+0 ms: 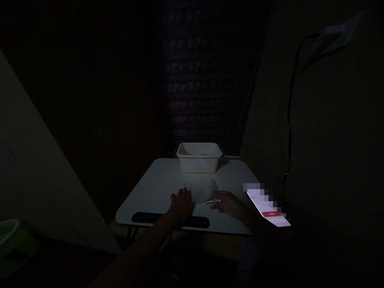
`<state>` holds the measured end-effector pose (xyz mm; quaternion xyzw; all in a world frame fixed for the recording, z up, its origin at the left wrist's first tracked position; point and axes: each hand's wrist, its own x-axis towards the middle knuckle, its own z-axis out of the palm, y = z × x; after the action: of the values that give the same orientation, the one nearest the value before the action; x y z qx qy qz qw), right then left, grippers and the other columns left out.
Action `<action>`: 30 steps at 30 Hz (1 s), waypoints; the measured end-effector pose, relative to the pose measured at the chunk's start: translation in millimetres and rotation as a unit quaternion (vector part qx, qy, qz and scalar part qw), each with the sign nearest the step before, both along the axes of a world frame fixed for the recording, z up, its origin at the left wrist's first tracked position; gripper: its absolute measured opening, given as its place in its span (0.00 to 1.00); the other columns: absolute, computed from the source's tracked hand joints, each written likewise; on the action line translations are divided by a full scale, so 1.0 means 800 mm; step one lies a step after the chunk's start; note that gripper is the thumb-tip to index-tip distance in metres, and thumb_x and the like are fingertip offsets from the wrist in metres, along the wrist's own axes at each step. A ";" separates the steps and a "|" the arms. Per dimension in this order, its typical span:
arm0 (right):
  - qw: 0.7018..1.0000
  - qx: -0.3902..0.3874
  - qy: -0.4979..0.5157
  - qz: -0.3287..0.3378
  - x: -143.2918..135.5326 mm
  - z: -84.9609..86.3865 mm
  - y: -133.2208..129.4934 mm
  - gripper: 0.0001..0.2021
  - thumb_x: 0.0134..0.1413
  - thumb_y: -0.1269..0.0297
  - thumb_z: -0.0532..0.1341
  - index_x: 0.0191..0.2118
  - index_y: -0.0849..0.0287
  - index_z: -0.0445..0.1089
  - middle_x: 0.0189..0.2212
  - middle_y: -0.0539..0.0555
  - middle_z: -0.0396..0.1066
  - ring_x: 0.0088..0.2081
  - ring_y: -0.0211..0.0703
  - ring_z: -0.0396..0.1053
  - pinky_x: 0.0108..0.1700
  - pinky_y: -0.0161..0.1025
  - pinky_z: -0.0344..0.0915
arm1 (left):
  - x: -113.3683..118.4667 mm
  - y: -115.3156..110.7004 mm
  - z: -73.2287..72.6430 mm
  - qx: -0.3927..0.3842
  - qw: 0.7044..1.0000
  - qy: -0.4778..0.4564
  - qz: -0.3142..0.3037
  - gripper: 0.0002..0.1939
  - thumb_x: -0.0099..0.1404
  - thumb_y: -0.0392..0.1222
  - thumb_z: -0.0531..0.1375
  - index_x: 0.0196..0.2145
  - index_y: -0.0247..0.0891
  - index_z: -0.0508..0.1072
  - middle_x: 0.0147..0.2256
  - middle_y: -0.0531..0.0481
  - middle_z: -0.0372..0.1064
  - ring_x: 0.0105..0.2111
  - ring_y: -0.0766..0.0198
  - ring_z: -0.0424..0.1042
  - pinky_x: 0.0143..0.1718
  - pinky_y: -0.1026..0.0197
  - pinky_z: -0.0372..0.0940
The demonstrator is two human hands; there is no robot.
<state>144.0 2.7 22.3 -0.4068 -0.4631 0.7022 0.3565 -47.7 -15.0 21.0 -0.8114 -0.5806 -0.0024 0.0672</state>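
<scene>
A clear plastic bag (204, 190) lies on the white folding table (144, 192), its near edge showing as a shiny crumpled strip. With fingers stretched out, my left hand (182, 204) rests flat at the bag's left side. My right hand (227, 204) pinches the right end of the shiny edge between thumb and fingers. Dim light hides the bag's exact outline and whether anything is inside it.
At the table's far side stands a white plastic basin (199, 164) with something pale inside. A lit phone (268, 206) is at the right edge. A black slot strip (147, 217) runs along the near edge. A green basket (18, 248) sits low at left.
</scene>
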 end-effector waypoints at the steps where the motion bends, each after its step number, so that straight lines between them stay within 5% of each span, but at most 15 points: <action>1: 1.000 -0.002 0.003 -0.001 0.000 -0.001 0.001 0.09 0.38 0.64 0.53 0.30 0.59 0.57 0.27 0.51 0.65 0.23 0.36 0.65 0.18 0.28 0.50 | 0.000 0.000 0.000 -0.003 1.000 -0.001 0.001 0.25 0.56 0.47 0.35 0.48 0.31 0.46 0.50 0.39 0.41 0.49 0.52 0.39 0.41 0.46 0.43; 21: 0.999 -0.024 0.015 0.023 -0.004 -0.005 0.005 0.07 0.39 0.65 0.51 0.30 0.60 0.55 0.25 0.51 0.66 0.19 0.34 0.63 0.17 0.29 0.49 | -0.002 0.001 -0.005 0.013 1.000 0.010 -0.004 0.25 0.57 0.47 0.35 0.48 0.30 0.46 0.50 0.39 0.41 0.49 0.52 0.40 0.41 0.46 0.44; 30: 1.000 -0.009 -0.016 -0.019 0.000 -0.001 0.002 0.07 0.37 0.65 0.53 0.28 0.61 0.57 0.24 0.50 0.64 0.18 0.33 0.62 0.16 0.29 0.49 | -0.001 -0.001 0.001 -0.003 1.000 0.008 -0.003 0.25 0.57 0.47 0.34 0.49 0.31 0.46 0.51 0.39 0.40 0.49 0.52 0.39 0.42 0.46 0.43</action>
<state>144.1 4.2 21.8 -0.4299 -0.4542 0.6929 0.3589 -48.2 -16.2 22.1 -0.8134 -0.5774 0.0055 0.0699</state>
